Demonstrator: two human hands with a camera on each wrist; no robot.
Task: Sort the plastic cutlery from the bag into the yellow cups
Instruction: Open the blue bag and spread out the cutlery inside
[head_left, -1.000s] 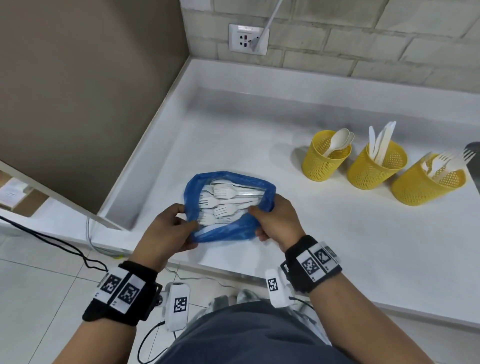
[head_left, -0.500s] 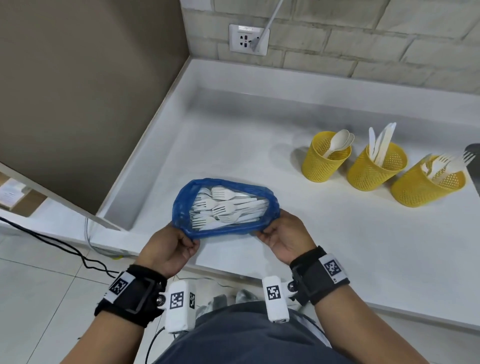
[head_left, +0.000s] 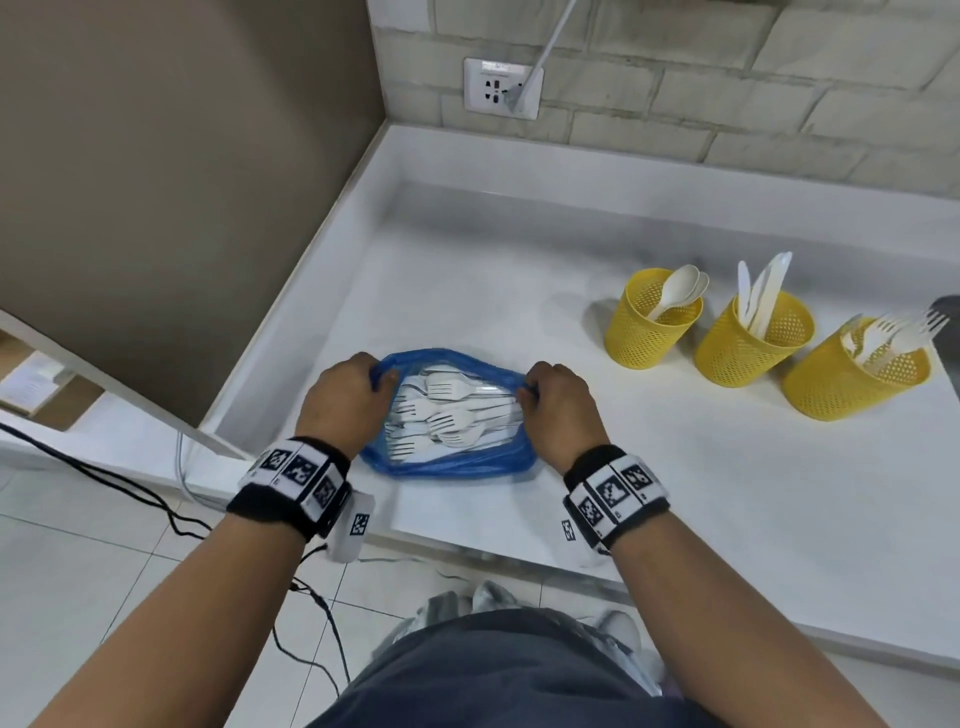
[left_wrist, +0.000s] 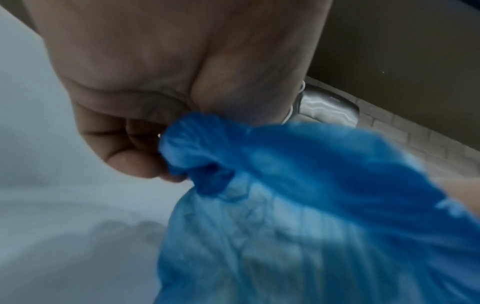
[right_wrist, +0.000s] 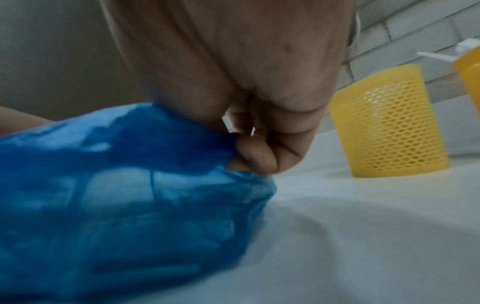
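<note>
1. Our left hand (head_left: 343, 402) and right hand (head_left: 561, 410) have fingers clamped on the blue bag's (head_left: 452, 465) rim, on the surface (head_left: 675, 493).
2. The forks (head_left: 447, 410) inside look light and stiff; grip handles, we judge.

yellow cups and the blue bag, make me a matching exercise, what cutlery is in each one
Column one:
1. left yellow cup
2. middle yellow cup
3. right yellow cup
4. blue bag

Column two:
a. forks standing in it, at the counter's right end
b. a pile of forks lying flat, its rim held by both hands
c. knives
d. spoons

Pairs: 1-d, 2-c, 3-a, 4-b
</note>
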